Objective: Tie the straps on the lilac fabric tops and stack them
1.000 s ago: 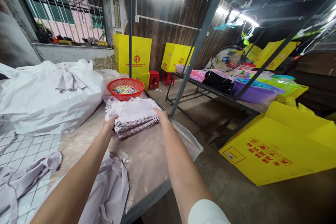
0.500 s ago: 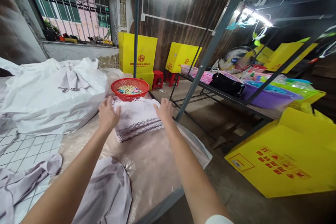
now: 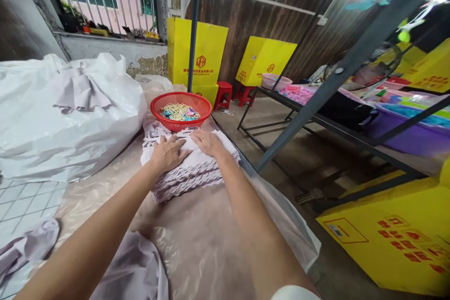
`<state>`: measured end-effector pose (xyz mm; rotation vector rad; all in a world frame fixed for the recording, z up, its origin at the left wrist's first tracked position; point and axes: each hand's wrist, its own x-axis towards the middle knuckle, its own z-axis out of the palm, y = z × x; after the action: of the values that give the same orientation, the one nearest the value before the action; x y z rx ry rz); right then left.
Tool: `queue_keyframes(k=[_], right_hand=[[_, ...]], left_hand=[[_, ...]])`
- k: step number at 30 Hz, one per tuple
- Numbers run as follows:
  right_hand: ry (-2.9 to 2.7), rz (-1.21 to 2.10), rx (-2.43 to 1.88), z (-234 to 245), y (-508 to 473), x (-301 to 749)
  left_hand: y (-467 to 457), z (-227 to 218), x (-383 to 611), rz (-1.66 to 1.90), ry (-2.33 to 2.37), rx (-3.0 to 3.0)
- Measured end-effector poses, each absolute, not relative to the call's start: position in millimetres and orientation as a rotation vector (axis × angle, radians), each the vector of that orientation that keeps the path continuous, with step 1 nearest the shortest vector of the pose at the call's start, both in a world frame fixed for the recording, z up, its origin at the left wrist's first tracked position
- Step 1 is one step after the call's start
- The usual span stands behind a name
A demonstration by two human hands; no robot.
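Note:
A stack of pale lilac fabric pieces with wavy edges lies on the plastic-covered table. Flat on its top rests my left hand, fingers outstretched. Beside it my right hand also presses on the stack, its fingers extended toward the left hand. Just behind the stack stands a red plastic basket holding small beige and coloured pieces. More lilac cloth lies crumpled near my left forearm.
A large white plastic bag with a lilac cloth on it fills the left. On the right are a dark metal rack with basins and a yellow box. Red stools and yellow cartons stand behind.
Both hands have come down from the sides onto the top of the fabric stack and closer together. The camera view has moved nearer and shifted.

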<state>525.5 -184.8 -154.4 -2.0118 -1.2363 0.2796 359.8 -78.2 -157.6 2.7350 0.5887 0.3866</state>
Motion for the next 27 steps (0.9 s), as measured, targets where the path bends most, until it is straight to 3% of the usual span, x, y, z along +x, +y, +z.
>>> queue_keyframes(k=[11, 17, 21, 27], right_hand=[[-1.677, -0.166, -2.242, -164.9, -186.6, 528.9], [-1.663, 0.040, -2.449, -133.7, -184.3, 518.6], [-1.579, -0.289, -2.268, -111.3, -209.2, 484.2], [-1.781, -0.472, -2.231, -140.3, -271.4, 426.3]], left_hand=[[-70.4, -165.2, 364.2, 0.350, 0.537, 2.891], [-70.3, -127.8, 350.6, 0.119, 0.574, 2.911], [-69.5, -108.8, 305.6, 0.328, 0.593, 2.955], [-71.4, -150.7, 234.9, 0.488, 0.354, 2.925]])
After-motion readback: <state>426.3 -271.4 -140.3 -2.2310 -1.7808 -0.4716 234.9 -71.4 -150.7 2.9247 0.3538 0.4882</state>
